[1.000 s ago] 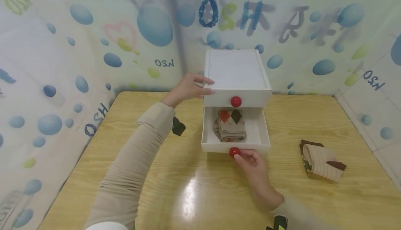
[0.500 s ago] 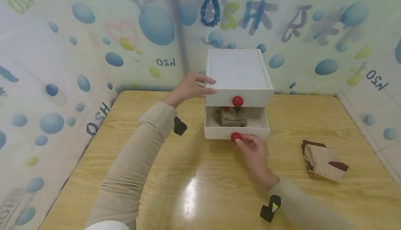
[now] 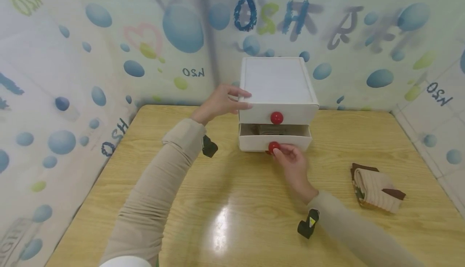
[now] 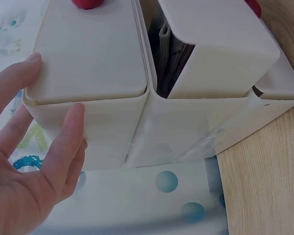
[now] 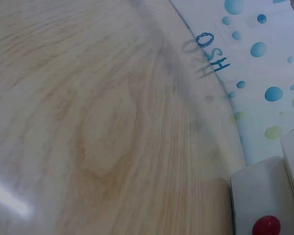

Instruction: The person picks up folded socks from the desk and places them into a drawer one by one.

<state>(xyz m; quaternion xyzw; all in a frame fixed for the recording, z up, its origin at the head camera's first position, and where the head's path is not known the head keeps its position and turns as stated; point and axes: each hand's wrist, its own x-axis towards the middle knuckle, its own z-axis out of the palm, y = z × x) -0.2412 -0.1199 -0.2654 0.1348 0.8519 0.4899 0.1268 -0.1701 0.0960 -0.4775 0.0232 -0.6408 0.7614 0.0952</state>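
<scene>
A white drawer cabinet [image 3: 276, 79] with red round knobs stands at the back of the table. My left hand [image 3: 222, 102] rests on its upper left front corner, fingers mostly straight; the left wrist view shows fingertips at the top drawer's edge. With thumb and fingers, my right hand [image 3: 293, 168] pinches the red knob [image 3: 274, 147] of the partly pulled-out drawer [image 3: 250, 143] below the top one. Inside that drawer, only a sliver of the folded beige socks [image 3: 272, 129] shows. The right wrist view catches a red knob [image 5: 266, 226] but no hand.
Folded cream and brown socks [image 3: 378, 188] lie on the wooden table [image 3: 189, 218] to the right. A patterned wall covering [image 3: 174, 77] rises right behind the cabinet and along both sides. In the left wrist view, another drawer [image 4: 279, 81] sits beneath the pulled-out one.
My right hand has moved away from me with the knob, sliding the drawer most of the way in and covering most of the socks inside. My left hand has stayed at the corner.
</scene>
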